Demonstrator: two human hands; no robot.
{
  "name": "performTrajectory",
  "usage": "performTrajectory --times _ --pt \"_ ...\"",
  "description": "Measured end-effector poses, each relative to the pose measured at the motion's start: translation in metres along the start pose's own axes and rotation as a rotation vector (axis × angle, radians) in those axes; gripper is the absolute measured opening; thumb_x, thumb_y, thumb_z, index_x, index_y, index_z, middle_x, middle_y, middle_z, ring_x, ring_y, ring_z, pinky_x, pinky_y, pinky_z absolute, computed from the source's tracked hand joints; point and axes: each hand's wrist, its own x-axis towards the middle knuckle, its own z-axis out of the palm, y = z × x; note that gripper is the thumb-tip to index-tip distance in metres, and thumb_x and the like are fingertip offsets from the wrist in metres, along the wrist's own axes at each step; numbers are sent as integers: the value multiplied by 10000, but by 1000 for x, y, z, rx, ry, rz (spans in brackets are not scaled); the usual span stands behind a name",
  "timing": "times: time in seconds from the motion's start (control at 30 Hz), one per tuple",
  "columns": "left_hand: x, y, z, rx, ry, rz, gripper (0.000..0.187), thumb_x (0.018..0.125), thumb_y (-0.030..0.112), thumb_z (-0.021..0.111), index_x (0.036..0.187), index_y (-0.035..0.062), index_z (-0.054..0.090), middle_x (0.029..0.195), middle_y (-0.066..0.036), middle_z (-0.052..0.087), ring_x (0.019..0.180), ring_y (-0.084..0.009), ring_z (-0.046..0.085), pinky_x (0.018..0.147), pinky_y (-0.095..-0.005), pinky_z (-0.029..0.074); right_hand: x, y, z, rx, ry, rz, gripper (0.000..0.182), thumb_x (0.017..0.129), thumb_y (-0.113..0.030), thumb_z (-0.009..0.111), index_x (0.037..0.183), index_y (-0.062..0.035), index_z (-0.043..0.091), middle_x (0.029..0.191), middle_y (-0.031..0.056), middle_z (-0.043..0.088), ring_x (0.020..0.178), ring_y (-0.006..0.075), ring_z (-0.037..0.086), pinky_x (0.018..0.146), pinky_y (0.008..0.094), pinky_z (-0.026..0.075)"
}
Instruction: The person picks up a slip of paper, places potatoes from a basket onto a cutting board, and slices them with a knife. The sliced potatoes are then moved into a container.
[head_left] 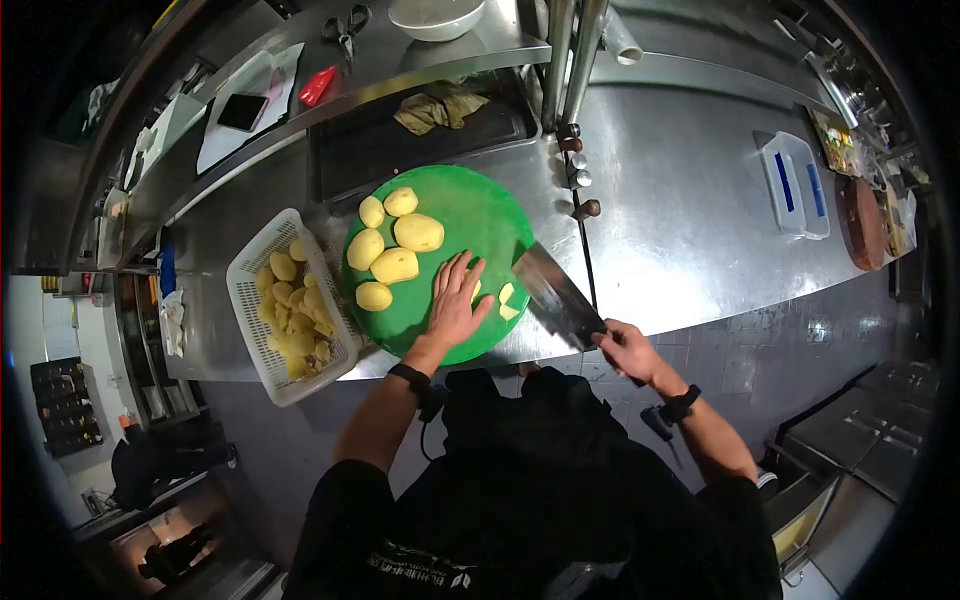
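Observation:
On the round green cutting board [480,215] my left hand [459,300] lies with its fingers spread, palm down. A bit of potato [476,290] shows at its right edge; whether more is under the palm is hidden. Several peeled potatoes [419,233] sit on the board's left half. Two cut potato pieces [508,303] lie near its right edge. My right hand [626,352] is closed around the handle of a wide cleaver [560,297], whose blade reaches up and left to the board's right edge.
Left of the board, a white basket [243,285] holds many potatoes. Behind is a dark tray [350,160] with a crumpled cloth [440,108]. Knobs [587,208] stand right of the board. A clear container [795,185] is far right. Someone in dark clothes [165,462] is at lower left.

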Motion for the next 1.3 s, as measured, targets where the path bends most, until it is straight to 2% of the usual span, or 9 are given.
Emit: performTrajectory --times 0.03,0.33,0.67,0.8,0.93,1.0,1.07,1.17,1.3 --pt "3 1 6 50 33 1 693 958 333 672 1558 58 466 1632 -208 380 1527 -403 320 1276 -575 219 3 9 12 114 -8 76 314 1077 -361 615 970 -66 597 637 -22 547 450 68 489 412 249 408" --pt "0 44 14 51 59 -71 851 934 480 690 1599 34 401 1660 -295 282 1541 -502 234 1259 -675 117 51 41 133 650 -78 94 183 1089 -238 602 1038 -64 583 625 23 548 427 107 455 393 273 365" --pt "-33 39 -52 -142 592 -251 469 1000 189 587 1425 -9 595 1611 -307 334 1453 -554 354 1202 -627 323 61 -37 182 205 -209 -294 214 1053 -222 687 933 -64 605 641 -44 544 538 46 498 495 243 401" --pt "-82 -3 -143 395 811 -187 407 1020 159 561 1357 -60 621 1582 -310 395 1468 -551 353 1216 -623 311 51 -148 230 66 -473 -281 196 1042 -195 690 922 -80 586 645 -40 533 526 57 497 476 241 390" --pt "-131 -67 -221 28 1138 -623 322 1011 116 572 1273 -52 654 1451 -305 537 1377 -481 472 1178 -551 388 53 -231 282 -244 -622 -351 237 1048 -233 673 922 -59 573 637 -1 578 493 99 531 471 279 424" --pt "-176 -149 -216 46 1079 -760 329 993 120 609 1296 18 687 1444 -249 563 1346 -457 497 1149 -523 414 72 -225 294 -220 -573 -386 257 1040 -241 675 917 -43 567 639 22 601 491 100 539 470 290 431" --pt "-243 -262 -166 100 551 -914 289 984 138 639 1252 66 722 1444 -193 580 1337 -462 500 1128 -515 428 73 -234 294 -155 -488 -329 261 1033 -241 684 911 -42 565 640 26 603 494 98 544 468 288 428" --pt "-209 -207 -207 516 699 -752 236 953 138 686 1169 58 738 1411 -165 609 1310 -426 535 1108 -504 448 76 -237 259 -113 -360 -287 206 1041 -203 662 958 -36 577 635 17 574 468 98 529 435 271 404" --pt "-147 -166 -187 -42 580 -531 336 924 193 729 1232 60 709 1403 -156 602 1306 -375 557 1108 -489 458 68 -220 198 -60 -190 -193 140 1052 -163 634 999 -45 579 629 19 555 424 112 505 400 279 398"
